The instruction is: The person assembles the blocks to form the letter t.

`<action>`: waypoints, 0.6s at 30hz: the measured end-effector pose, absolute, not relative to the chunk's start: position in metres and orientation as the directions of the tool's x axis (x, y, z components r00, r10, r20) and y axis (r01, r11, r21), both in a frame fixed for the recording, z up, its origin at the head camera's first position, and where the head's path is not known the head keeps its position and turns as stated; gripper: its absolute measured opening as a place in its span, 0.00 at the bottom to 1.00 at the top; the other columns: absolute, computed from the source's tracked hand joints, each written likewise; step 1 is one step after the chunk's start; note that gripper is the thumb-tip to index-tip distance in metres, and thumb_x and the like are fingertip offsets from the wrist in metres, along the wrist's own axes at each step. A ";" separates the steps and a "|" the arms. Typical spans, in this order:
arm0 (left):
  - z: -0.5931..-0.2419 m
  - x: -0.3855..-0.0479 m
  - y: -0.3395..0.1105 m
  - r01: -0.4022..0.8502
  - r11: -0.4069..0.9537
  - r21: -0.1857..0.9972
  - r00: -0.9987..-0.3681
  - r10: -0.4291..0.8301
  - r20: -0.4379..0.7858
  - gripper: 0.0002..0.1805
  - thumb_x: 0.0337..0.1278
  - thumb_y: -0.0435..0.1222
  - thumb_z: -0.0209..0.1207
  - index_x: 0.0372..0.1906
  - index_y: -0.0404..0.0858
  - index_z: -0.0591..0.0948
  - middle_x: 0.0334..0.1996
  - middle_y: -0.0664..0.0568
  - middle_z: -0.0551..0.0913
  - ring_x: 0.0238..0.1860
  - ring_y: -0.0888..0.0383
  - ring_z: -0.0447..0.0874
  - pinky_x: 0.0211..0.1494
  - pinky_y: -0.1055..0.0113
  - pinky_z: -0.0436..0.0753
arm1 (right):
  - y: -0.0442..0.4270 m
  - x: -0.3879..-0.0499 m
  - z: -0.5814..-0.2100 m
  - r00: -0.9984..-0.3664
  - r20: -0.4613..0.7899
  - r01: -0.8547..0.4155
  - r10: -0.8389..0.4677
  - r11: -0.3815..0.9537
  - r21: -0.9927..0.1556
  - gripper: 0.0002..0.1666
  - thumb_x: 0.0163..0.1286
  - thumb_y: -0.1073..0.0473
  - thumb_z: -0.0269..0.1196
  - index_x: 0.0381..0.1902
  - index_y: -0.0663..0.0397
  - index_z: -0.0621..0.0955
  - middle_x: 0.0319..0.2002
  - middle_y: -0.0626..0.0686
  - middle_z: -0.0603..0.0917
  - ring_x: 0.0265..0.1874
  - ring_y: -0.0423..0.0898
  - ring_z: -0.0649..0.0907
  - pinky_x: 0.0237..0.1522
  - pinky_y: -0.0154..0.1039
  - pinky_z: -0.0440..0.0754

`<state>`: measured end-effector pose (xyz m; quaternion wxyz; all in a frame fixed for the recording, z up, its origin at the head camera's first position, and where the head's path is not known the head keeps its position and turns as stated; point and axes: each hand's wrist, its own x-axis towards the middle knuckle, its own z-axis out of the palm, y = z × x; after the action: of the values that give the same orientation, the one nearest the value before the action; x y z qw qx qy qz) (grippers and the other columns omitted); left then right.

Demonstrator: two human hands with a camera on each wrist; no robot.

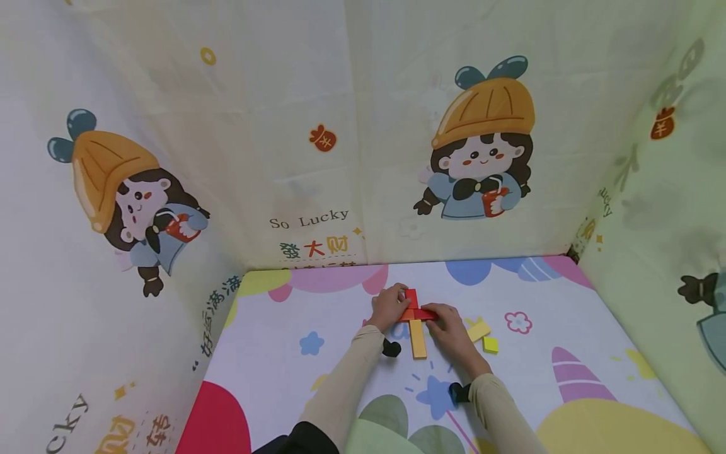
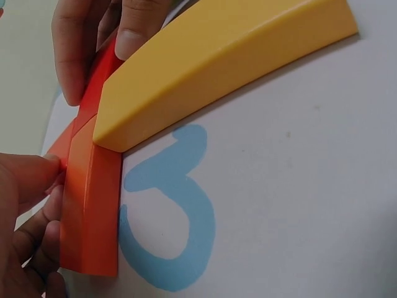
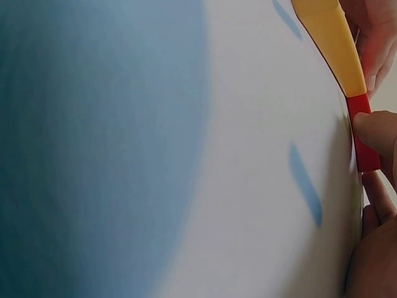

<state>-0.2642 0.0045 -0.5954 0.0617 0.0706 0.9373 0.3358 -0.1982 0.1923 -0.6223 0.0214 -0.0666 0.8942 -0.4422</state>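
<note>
Head view: nearest, a long, smooth yellow block (image 1: 418, 340) is lying on the printed mat (image 1: 272, 378), butting a straight-edged orange block (image 2: 90, 205) and the slim red block (image 1: 426, 314) our right hand (image 1: 454, 331) is pinching; we should be nudging gently, keeping seams flush. Beyond, our left hand (image 1: 389, 308) is curling its fingers beside a glossy red oblong (image 1: 411, 297); we cannot tell whether it's pinching.

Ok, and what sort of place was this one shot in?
Probably a small makeshift play or recording corner: cartoon-printed sheets enclose it on the visible sides, the surface has a bright childlike print, and coloured blocks lie on it.
</note>
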 end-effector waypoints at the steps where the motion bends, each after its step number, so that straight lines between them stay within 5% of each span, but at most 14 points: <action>1: -0.596 -0.265 0.004 0.092 0.766 0.636 -0.982 0.175 -0.068 0.22 0.71 0.45 0.64 0.65 0.48 0.79 0.41 0.55 0.86 0.44 0.59 0.77 0.60 0.50 0.74 | 0.192 -0.198 -0.622 -0.990 0.026 -0.105 -0.140 0.601 -0.793 0.26 0.76 0.60 0.63 0.70 0.43 0.77 0.70 0.52 0.77 0.75 0.57 0.66 0.76 0.64 0.68; 18: -0.596 -0.264 0.002 0.102 0.740 0.665 -0.982 0.182 -0.051 0.21 0.70 0.44 0.65 0.64 0.47 0.80 0.37 0.56 0.84 0.42 0.60 0.76 0.59 0.50 0.73 | 0.193 -0.198 -0.622 -0.988 0.039 -0.123 -0.151 0.607 -0.785 0.26 0.76 0.61 0.63 0.70 0.44 0.77 0.70 0.54 0.78 0.74 0.59 0.65 0.76 0.66 0.65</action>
<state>-0.2638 0.0024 -0.5957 0.0564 0.0761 0.9309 0.3527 -0.1982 0.1927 -0.6219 0.0156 -0.0765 0.8962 -0.4368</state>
